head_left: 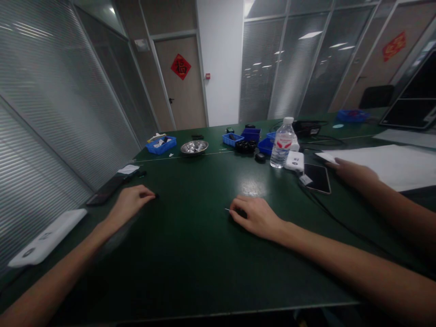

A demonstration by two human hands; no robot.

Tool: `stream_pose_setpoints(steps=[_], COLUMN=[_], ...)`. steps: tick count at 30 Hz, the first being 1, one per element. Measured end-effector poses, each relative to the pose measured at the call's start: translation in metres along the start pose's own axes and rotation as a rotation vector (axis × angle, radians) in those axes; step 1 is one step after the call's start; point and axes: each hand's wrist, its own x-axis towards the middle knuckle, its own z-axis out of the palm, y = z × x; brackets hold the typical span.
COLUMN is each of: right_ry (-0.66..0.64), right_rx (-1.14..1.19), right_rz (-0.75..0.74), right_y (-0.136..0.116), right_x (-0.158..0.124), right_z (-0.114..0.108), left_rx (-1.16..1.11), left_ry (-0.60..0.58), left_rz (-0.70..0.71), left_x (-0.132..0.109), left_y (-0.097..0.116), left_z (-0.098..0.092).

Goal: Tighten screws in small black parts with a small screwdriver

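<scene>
My left hand (pixel 131 203) is closed in a pinch on a small black piece (pixel 157 196), too small to name, just above the green tabletop (pixel 190 259). Across from it, my right hand (pixel 254 215) rests low over the table with thumb and forefinger pressed together. Out of that pinch sticks a thin, pale, needle-like piece (pixel 226 209), pointing left. The two hands are well apart, with bare tabletop between them. What lies under the curled fingers of the right hand is hidden.
Farther back stand a metal bowl (pixel 194 147), a blue basket (pixel 161 145) and a water bottle (pixel 282 144). A phone (pixel 317 177) and cable lie right, beside another person's hand (pixel 352 172) on white paper (pixel 391 163). A white power bank (pixel 47 237) lies left.
</scene>
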Motion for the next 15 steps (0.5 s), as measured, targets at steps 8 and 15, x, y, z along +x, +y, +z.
stream_pose_setpoints(steps=[8,15], right_ry=[-0.028,-0.044], right_rx=[-0.064,-0.067], right_rz=[-0.022,-0.039], right_y=[-0.002,-0.001], right_x=[0.001,0.001], right_z=[0.000,-0.001], left_rx=[-0.359,-0.506], left_ry=[-0.112,-0.054], left_rz=[0.655,0.553], left_x=[-0.026,-0.035], left_y=[0.172,0.178], left_z=[0.065,0.074])
